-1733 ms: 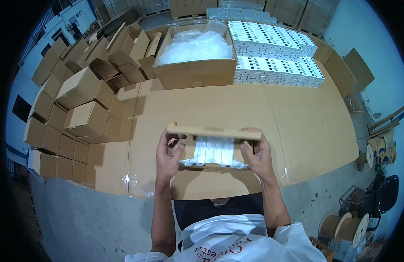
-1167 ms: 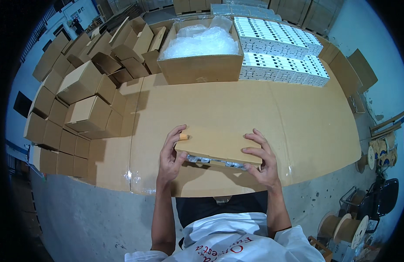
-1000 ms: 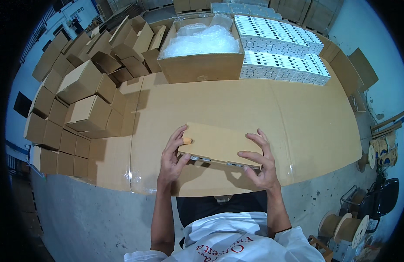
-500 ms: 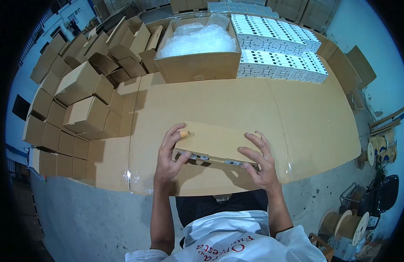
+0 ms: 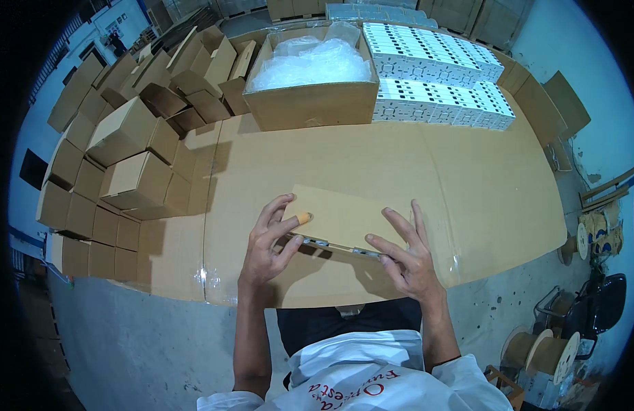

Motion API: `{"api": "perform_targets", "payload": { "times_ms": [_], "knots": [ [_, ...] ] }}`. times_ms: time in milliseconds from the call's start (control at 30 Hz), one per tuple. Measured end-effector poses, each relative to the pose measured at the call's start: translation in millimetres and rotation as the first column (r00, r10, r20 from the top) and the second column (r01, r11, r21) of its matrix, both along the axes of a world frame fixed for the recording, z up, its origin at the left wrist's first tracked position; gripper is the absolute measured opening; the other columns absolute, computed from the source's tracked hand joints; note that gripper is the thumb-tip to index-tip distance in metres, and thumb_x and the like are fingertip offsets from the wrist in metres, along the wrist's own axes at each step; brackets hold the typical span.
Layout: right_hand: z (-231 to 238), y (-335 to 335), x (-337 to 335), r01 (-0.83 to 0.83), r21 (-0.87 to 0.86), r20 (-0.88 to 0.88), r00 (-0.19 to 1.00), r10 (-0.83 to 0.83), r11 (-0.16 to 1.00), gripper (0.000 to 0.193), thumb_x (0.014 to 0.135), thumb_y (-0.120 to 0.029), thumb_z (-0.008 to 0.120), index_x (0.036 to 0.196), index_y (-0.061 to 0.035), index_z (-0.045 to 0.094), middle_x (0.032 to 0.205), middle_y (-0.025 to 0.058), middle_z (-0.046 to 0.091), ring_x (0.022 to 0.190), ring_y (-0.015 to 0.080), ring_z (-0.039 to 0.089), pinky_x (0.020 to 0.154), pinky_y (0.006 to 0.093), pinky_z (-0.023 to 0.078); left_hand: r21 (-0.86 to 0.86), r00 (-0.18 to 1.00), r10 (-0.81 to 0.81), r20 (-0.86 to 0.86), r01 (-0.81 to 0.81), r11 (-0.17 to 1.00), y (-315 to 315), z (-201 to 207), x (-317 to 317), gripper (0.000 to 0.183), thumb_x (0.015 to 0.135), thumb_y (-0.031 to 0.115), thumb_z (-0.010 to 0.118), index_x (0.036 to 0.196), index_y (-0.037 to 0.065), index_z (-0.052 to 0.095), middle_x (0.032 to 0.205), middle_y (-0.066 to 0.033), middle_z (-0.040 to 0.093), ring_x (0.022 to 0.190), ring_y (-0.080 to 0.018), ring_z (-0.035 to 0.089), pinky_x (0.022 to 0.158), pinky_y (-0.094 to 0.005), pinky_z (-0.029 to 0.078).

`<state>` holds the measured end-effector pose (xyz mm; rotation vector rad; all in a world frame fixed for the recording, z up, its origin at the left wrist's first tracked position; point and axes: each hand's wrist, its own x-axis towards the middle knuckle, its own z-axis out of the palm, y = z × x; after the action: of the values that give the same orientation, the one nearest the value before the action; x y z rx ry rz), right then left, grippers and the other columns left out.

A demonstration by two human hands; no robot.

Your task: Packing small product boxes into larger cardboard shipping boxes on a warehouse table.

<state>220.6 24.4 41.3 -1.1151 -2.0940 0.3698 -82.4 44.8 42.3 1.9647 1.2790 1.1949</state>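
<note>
On the cardboard-covered table (image 5: 468, 178), just in front of my body, lies a flat brown carton (image 5: 348, 219) with its lid down, and both my hands are on it. My left hand (image 5: 269, 240) rests at its left end, fingers spread and laid loosely over the top and near edge, not clenched; one fingertip wears an orange cot (image 5: 303, 218). My right hand (image 5: 403, 257) sits at the right end, fingers splayed open across the lid, the thumb reaching along the near edge. Neither hand is closed around the carton (they press flat on it rather than grasp). Along the near edge, between my hands, a thin strip of white contents shows under the lid.

Farther across the table stands a large open box (image 5: 310, 99) filled with clear plastic bags (image 5: 310, 61). Just to its right are rows of white patterned small boxes (image 5: 440, 75), packed side by side. To my left, stacks of empty brown cartons (image 5: 118, 164) crowd the table's edge, some with flaps open. At far right, on the floor, stand cable spools (image 5: 543, 349).
</note>
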Motion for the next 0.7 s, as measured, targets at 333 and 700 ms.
{"api": "perform_targets", "payload": {
  "times_ms": [333,700],
  "knots": [
    [14,11,-20,0.024,-0.055,0.196,0.981,-0.012,0.998,0.042,0.088,-0.025,0.068,0.13,-0.0219,0.066,0.154,0.008,0.045,0.147,0.0405,0.032,0.116,0.0689,0.022,-0.056,0.887,-0.169,-0.429,0.16,0.986,32,29,21,0.039,0.09,0.019,0.059,0.127,0.008,0.06,0.149,-0.0089,0.05,0.143,-0.0367,0.038,0.119,-0.0563,0.028],
    [9,13,-15,-0.062,0.002,0.346,0.936,0.057,0.998,0.055,0.085,-0.028,0.075,0.137,-0.0395,0.06,0.154,-0.0112,0.045,0.147,0.0328,0.034,0.114,0.0746,0.018,-0.027,0.642,-0.126,-0.756,0.162,0.986,27,29,27,0.047,0.101,0.032,0.047,0.148,0.029,0.05,0.16,-0.0012,0.037,0.15,-0.0335,0.025,0.124,-0.0598,0.011]
  ]
}}
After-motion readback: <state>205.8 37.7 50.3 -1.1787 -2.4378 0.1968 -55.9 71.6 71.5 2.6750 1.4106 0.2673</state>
